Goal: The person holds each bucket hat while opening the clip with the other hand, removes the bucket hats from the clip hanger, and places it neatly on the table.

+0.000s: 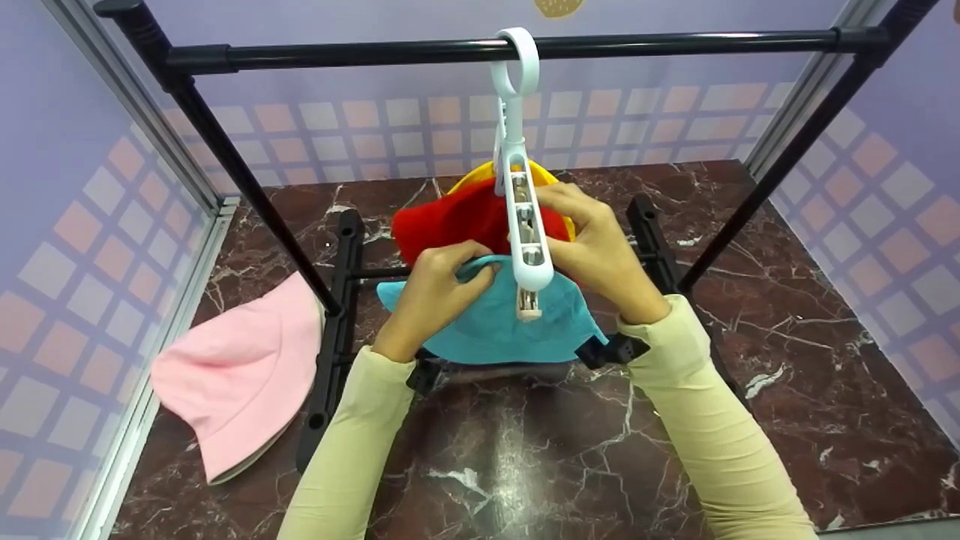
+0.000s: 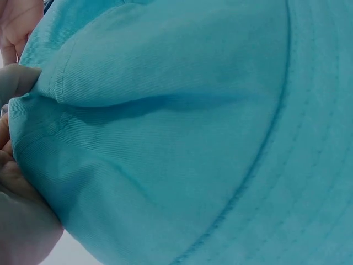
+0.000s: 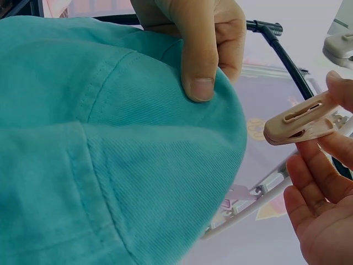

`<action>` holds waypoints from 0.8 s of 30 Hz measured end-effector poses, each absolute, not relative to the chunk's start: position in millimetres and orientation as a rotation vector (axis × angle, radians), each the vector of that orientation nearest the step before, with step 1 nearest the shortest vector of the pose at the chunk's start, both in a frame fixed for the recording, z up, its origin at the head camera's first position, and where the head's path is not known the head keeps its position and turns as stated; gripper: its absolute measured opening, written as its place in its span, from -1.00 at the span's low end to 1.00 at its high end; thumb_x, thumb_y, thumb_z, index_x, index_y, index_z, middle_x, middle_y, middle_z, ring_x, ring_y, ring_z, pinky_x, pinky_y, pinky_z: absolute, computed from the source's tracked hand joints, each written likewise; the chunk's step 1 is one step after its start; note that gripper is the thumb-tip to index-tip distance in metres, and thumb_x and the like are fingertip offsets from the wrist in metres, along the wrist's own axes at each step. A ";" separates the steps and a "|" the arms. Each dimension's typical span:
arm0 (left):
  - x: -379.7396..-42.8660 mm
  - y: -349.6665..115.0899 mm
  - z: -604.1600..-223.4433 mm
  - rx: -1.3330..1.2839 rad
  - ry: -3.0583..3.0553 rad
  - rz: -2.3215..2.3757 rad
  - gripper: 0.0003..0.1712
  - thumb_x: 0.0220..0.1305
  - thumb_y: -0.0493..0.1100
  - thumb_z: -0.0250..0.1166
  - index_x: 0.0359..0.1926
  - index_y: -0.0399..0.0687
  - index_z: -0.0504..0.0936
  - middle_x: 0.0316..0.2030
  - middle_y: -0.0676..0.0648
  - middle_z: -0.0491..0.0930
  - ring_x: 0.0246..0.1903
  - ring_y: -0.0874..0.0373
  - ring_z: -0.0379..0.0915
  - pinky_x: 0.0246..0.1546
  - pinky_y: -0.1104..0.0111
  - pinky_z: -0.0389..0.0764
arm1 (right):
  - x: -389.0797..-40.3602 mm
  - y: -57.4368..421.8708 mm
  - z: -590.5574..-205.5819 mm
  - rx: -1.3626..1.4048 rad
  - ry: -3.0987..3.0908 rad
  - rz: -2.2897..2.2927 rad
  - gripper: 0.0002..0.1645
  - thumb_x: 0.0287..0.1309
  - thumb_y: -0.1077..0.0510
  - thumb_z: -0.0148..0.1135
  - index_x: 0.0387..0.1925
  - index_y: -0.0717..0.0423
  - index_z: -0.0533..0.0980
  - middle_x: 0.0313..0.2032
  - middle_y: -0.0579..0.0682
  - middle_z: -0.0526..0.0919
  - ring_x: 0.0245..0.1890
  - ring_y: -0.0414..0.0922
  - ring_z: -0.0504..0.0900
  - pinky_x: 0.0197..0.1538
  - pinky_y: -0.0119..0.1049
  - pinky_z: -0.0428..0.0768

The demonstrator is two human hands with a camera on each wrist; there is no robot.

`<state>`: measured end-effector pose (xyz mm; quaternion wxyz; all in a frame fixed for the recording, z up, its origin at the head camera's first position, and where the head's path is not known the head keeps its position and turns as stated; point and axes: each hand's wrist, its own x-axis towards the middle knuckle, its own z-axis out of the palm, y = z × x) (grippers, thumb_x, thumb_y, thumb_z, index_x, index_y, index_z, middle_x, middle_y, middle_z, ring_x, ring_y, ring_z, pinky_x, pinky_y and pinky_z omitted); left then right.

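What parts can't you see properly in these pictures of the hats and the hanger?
- Yellow hat: head view, mostly hidden behind the red hat and the white hanger.
- Teal hat: both wrist views cut it off at the edges; the head view has hands over its top.
- Beige clip: right wrist view, its tip is hidden by the right hand.
- Pink hat: its underside is hidden.

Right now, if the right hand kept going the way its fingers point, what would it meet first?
Probably the beige clip on the white hanger: the right hand points left at it, fingertips already touching. Just beyond sits the teal hat, pinched by the left hand. Depth is uncertain.
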<state>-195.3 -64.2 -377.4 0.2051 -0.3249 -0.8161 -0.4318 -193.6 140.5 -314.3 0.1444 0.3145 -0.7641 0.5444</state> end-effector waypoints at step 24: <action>-189.7 -71.2 -375.7 -0.917 -2.290 -1.150 -0.89 0.28 -0.28 0.22 -0.31 -0.21 0.67 -0.42 -0.07 0.66 -0.49 0.19 0.43 -0.32 0.41 0.56 | -193.4 151.0 -324.5 1.005 -2.159 1.599 -0.78 0.07 0.34 0.35 -0.18 0.26 0.65 -0.20 0.07 0.64 -0.10 -0.13 0.49 -0.03 -0.33 0.46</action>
